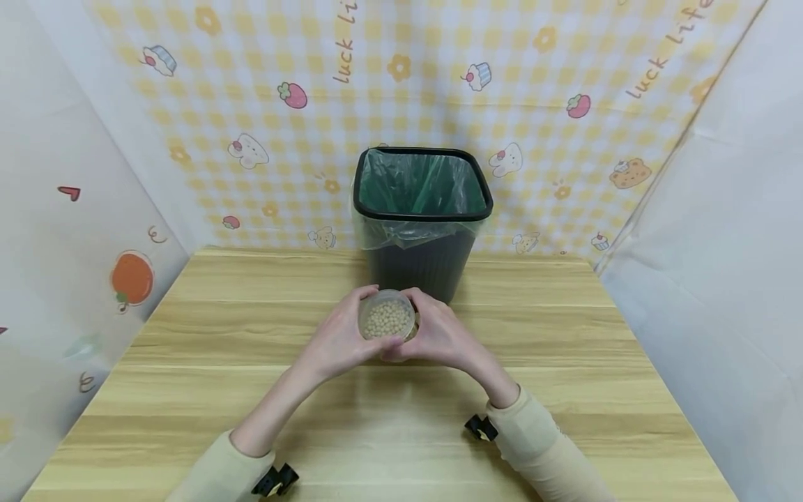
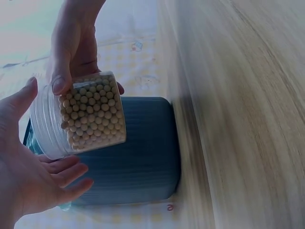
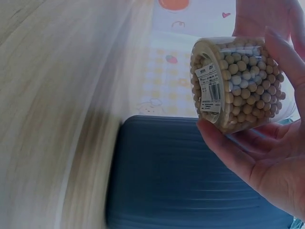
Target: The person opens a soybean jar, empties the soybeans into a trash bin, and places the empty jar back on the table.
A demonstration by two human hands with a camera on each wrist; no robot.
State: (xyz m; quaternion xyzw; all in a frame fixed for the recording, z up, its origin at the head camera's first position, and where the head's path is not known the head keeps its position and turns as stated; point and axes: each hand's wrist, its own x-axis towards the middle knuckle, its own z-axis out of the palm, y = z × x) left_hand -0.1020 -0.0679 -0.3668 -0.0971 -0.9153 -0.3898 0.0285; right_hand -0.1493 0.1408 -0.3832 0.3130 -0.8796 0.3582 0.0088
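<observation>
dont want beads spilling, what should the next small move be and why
Perhaps have the left hand tighten its grip on the jar at its ribbed end: its fingers look loosely spread there, while the right hand holds the part full of beads.

Laid out around a jar (image 2: 50, 121), with a bin (image 1: 417, 268) just past 12 o'clock.
Clasped above the surface (image 1: 401, 446) between the left hand (image 1: 345, 331) at 9 o'clock and the right hand (image 1: 439, 333) at 3, with balls (image 2: 93, 114) inside and a label (image 3: 209, 90) on the base. Bordered by sleeves (image 1: 533, 439) at 8 and 4. Backed by the bin on the surface's far side, with a liner (image 1: 426, 183) inside and a cloth (image 1: 282, 42) behind; flanked by sheets (image 1: 721, 265) at 9 and 3.
</observation>
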